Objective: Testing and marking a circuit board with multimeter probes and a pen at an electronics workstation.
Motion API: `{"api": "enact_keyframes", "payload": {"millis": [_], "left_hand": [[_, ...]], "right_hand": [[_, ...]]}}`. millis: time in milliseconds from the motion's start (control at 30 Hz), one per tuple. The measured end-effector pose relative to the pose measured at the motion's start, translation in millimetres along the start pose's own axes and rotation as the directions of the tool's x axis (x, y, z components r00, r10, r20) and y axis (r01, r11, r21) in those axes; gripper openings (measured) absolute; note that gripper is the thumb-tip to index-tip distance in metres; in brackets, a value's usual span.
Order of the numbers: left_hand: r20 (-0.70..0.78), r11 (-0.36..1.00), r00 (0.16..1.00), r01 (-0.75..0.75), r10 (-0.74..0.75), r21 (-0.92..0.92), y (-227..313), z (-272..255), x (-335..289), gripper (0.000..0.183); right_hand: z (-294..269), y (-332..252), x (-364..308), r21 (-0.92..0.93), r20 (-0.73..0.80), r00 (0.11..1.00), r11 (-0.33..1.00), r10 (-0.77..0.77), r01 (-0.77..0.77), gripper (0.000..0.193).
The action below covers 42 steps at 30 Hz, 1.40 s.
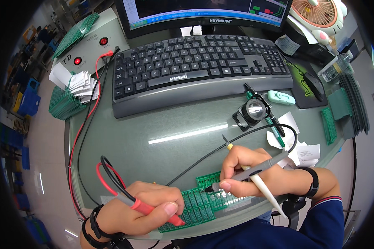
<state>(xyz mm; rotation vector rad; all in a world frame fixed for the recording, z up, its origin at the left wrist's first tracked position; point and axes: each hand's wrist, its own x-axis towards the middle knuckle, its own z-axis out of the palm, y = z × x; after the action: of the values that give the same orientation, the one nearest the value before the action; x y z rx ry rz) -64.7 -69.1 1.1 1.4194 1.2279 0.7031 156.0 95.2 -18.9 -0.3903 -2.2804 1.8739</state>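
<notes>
My left hand [151, 197] is closed around a red test probe [145, 207], whose tip meets the near part of a green circuit board panel [192, 206] at the table's front edge. Red and black wires loop from the probe's rear. In my right hand [241, 159] is a grey test probe [259, 166] with a black tip, pointed down at the panel; whether it touches is unclear. The same hand also keeps a slim white-handled tool [265, 191] between its fingers, its yellow collar and dark pointed end sticking out beyond the knuckles. Another green panel [207, 180] lies partly under this hand.
A black keyboard [195, 62] stands below the monitor [203, 23]. To its right are a magnifier loupe [253, 111], pens, paper slips [307, 154], a mouse [313, 86] and stacked boards [353, 103]. At left are a grey power box [93, 45] and more boards [66, 103].
</notes>
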Motion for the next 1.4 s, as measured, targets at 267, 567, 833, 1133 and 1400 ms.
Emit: {"api": "enact_keyframes", "payload": {"millis": [267, 567, 833, 1133, 1400], "left_hand": [[-0.115, 0.936, 0.972, 0.158, -0.203, -0.315, 3.5, 0.0, -4.0, 0.03], [-0.192, 0.921, 0.936, 0.225, -0.295, -0.319, 2.4, 1.1, 2.7, 0.02], [-0.179, 0.931, 0.953, 0.181, -0.246, -0.316, -2.1, 1.7, 1.4, 0.019], [-0.204, 0.918, 0.95, 0.148, -0.235, -0.369, -4.0, 2.8, 1.3, 0.019], [-0.186, 0.924, 0.951, 0.173, -0.247, -0.342, -2.1, 2.1, 1.6, 0.018]], "right_hand": [[3.2, 2.8, 0.6, -0.058, -0.005, 0.994, 0.992, -0.112, 0.112, 0.023], [1.8, 2.2, 0.0, -0.041, 0.006, 0.995, 0.994, -0.101, 0.101, 0.022], [2.1, 2.4, 1.2, -0.042, 0.013, 0.995, 0.994, -0.103, 0.103, 0.022], [2.5, 4.2, -0.2, -0.046, -0.002, 0.994, 0.993, -0.108, 0.108, 0.022], [1.9, 3.3, 0.6, -0.051, 0.004, 0.995, 0.993, -0.103, 0.103, 0.022]]}}
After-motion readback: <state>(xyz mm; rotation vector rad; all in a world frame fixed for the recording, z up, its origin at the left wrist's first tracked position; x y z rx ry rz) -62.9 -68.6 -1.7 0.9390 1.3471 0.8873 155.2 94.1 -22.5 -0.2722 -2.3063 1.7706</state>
